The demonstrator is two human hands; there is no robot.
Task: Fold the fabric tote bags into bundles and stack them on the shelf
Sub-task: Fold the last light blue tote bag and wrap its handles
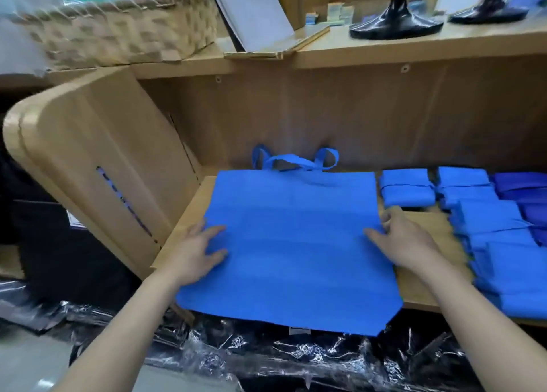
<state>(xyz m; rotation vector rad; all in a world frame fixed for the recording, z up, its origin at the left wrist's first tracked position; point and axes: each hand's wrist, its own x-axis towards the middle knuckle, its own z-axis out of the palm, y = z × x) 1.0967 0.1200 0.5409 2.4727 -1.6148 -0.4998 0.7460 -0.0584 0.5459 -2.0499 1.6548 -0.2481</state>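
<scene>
A blue fabric tote bag (291, 243) lies spread flat on the wooden shelf (426, 288), its handles (296, 160) pointing to the back wall and its near edge hanging over the shelf front. My left hand (194, 252) holds the bag's left edge, thumb and a finger lying on top. My right hand (405, 237) pinches the bag's right edge, fingers curled at the border. To the right lie several folded blue bundles (405, 189), some stacked (503, 243), with darker blue ones (524, 190) at the far right.
A tilted cardboard box (97, 160) leans against the shelf's left end. Above, the upper shelf (384, 51) carries black stands (396, 21), a leaning board (251, 9) and a woven basket (127, 24). Black plastic-wrapped packs (266, 359) lie below the shelf front.
</scene>
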